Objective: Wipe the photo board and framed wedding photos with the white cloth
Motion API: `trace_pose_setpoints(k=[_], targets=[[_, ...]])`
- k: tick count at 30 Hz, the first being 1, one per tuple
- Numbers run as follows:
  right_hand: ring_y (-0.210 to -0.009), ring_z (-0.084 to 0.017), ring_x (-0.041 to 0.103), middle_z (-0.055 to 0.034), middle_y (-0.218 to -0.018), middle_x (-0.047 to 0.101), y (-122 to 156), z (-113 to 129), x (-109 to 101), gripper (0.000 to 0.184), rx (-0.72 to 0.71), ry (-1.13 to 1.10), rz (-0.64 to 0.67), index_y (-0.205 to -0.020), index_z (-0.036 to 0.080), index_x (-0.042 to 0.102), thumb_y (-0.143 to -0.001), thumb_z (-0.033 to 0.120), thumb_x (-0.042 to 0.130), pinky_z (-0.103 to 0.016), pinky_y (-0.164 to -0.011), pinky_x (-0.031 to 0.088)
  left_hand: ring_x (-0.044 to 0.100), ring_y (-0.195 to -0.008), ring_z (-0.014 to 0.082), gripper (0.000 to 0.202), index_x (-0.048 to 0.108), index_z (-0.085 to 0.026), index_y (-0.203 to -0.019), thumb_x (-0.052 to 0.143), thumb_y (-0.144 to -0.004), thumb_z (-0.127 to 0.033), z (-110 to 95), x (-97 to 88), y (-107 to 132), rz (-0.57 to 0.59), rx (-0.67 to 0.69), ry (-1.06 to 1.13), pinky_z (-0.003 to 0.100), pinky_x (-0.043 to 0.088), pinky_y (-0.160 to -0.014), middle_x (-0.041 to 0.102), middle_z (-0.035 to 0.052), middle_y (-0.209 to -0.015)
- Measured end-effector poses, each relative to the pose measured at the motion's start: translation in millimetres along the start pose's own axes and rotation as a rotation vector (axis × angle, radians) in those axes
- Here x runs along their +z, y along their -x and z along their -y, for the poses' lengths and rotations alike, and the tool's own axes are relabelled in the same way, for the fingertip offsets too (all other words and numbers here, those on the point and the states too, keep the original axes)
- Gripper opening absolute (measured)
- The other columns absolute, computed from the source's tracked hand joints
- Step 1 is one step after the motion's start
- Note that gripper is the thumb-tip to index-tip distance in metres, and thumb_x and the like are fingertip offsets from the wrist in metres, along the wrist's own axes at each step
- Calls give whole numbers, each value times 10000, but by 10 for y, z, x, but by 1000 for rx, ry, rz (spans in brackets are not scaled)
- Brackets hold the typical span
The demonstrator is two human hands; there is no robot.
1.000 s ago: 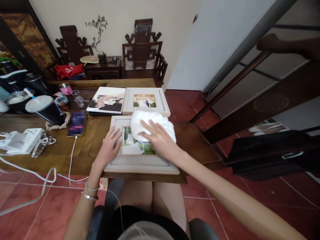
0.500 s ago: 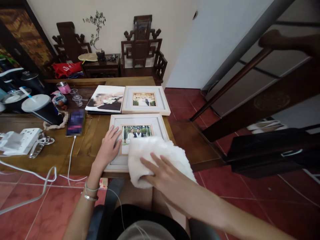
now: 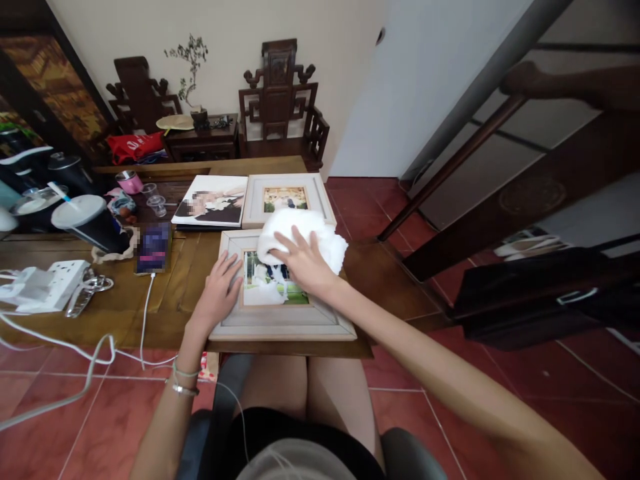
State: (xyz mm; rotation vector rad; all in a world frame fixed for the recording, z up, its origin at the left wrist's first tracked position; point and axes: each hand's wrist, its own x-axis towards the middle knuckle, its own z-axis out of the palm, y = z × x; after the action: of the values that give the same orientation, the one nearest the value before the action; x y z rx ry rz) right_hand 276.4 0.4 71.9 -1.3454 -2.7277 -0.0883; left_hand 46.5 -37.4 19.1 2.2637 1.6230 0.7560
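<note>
A pale wooden picture frame [image 3: 280, 323] with a photo lies flat at the near edge of the wooden table [image 3: 100, 313]. My left hand [image 3: 219, 293] rests flat on the frame's left border, fingers spread. My right hand [image 3: 300, 261] presses a fluffy white cloth [image 3: 300, 230] onto the frame's upper right part, fingers extended over the cloth. A second framed photo [image 3: 287, 199] and a frameless photo print [image 3: 213, 200] lie just beyond it.
A phone [image 3: 153, 248] on a white cable, a power strip [image 3: 47, 285], a dark lidded cup with straw [image 3: 87, 223], small plastic cups and a pink mug sit on the left. Carved dark chairs [image 3: 280, 100] stand behind. A stair railing [image 3: 525, 180] runs along the right.
My right hand swept the cloth down to the frame's near right corner, then back up to its top right. The left hand stayed on the frame's left border.
</note>
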Motion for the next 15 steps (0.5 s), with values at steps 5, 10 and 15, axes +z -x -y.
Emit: trace_pose_setpoints(k=[5, 10, 15], targets=[[-1402, -450, 288, -125, -1524, 402, 351, 158, 32, 592, -194, -99, 121, -1283, 220, 625, -752, -23, 526, -698, -1085, 261, 278, -1465, 281, 410, 539, -190, -1353, 417, -975, -294, 4, 13, 3, -35, 9, 11, 571, 298, -1156, 478, 119, -1482], [-1440, -305, 291, -48, -1522, 430, 877, 210, -239, 730, -362, -340, 225, -1244, 255, 637, -653, -103, 401, -611, -1130, 279, 266, -1470, 274, 419, 545, -164, -1348, 390, -987, -309, -7, 15, -1, -29, 4, 11, 556, 285, -1165, 474, 132, -1484], [-1419, -229, 348, -99, -1518, 430, 734, 217, -469, 689, -241, -437, 163, -1255, 180, 628, -704, -113, 334, -492, -1151, 321, 267, -1472, 247, 468, 478, -187, -1412, 305, -1017, -369, -13, 22, -5, -54, -38, 99, 526, 235, -1194, 418, 117, -1526]])
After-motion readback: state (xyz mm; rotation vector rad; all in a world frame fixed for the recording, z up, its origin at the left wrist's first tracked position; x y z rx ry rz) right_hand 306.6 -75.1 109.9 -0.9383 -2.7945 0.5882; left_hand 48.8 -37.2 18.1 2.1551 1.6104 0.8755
